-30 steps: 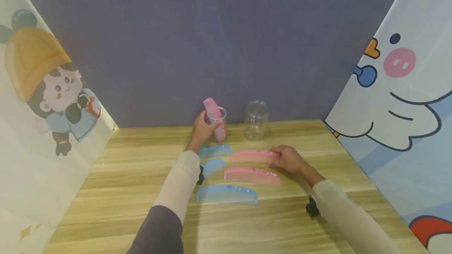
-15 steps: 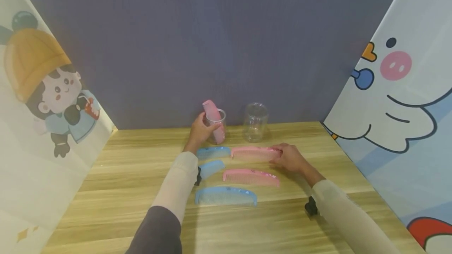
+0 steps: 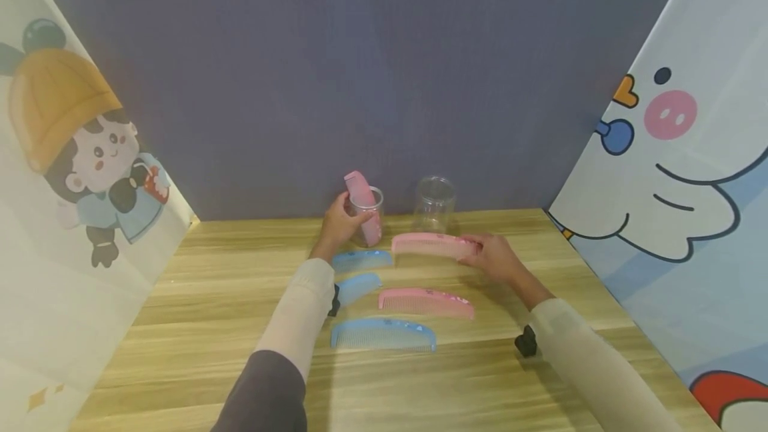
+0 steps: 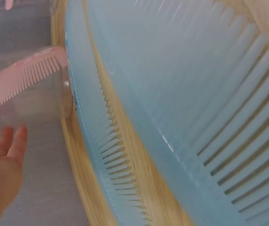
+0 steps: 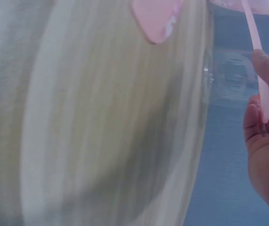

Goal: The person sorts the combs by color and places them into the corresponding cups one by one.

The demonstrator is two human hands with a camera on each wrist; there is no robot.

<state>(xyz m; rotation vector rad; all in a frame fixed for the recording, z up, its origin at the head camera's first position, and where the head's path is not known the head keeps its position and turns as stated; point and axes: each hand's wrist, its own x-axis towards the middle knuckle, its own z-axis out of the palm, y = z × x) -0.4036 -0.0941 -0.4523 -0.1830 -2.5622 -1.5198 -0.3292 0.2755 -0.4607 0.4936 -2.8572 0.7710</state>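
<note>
My left hand (image 3: 345,220) grips a small clear cup (image 3: 369,213) at the back of the wooden table (image 3: 228,299). A pink comb (image 3: 358,193) stands upright in that cup. My right hand (image 3: 483,250) pinches the right end of a second pink comb (image 3: 427,245) and holds it level just above the table, in front of an empty clear jar (image 3: 435,204). The right wrist view shows that comb (image 5: 257,52) edge-on between my fingers (image 5: 266,141). The left wrist view shows my fingers (image 4: 5,155) beside the cup (image 4: 35,101).
A third pink comb (image 3: 426,301) lies flat on the table. Three blue combs (image 3: 362,260) (image 3: 360,283) (image 3: 384,334) lie in a column under my left forearm. A dark wall stands behind, with cartoon-printed panels at left and right.
My right hand has lifted the pink comb off the table and carried it slightly back toward the jar. The left hand has stayed on the cup.
</note>
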